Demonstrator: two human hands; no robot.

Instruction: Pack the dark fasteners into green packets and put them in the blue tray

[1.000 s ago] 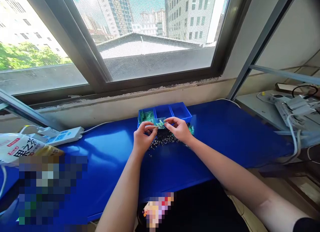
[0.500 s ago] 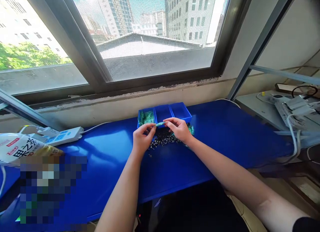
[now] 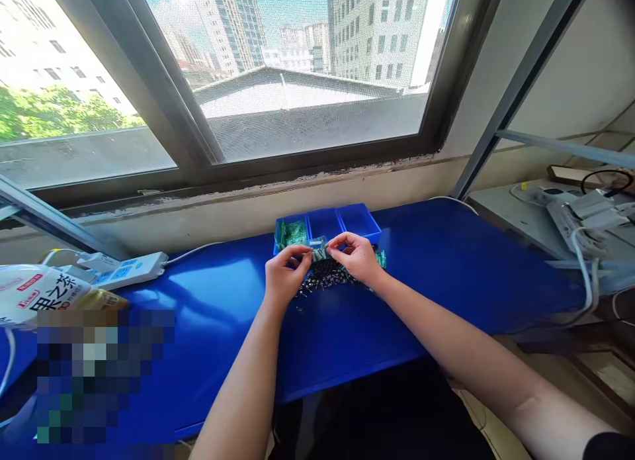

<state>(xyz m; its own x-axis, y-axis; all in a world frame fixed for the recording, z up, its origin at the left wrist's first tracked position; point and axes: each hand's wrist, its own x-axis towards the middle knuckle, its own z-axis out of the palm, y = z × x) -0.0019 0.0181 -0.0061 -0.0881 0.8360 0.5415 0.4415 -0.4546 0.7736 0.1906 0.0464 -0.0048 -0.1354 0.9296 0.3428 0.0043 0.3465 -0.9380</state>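
Between my two hands is a small clear plastic bag with green markings [image 3: 319, 250], held up over the table. My left hand [image 3: 288, 268] pinches its left side with thumb and fingertips. On the other side, my right hand [image 3: 358, 256] pinches the right edge. Under the hands lies a pile of small dark and shiny metal parts [image 3: 325, 276], too small to name and partly hidden by my right hand. Just behind stands a blue three-compartment tray [image 3: 339, 226], with green-printed plastic bags [image 3: 294, 232] in its left compartment. More green plastic [image 3: 380, 257] shows beside my right hand.
A blue cover [image 3: 446, 268] spreads over the table. On the left are a white power strip [image 3: 141, 269] and a printed food package [image 3: 54, 294], next to a pixelated patch. Metal frame posts [image 3: 520, 96] flank the window. Chargers and cables [image 3: 585, 215] lie at the right.
The plastic bag has turned from a thin, edge-on strip to a broader face between my fingers. Both hands stay in nearly the same place.
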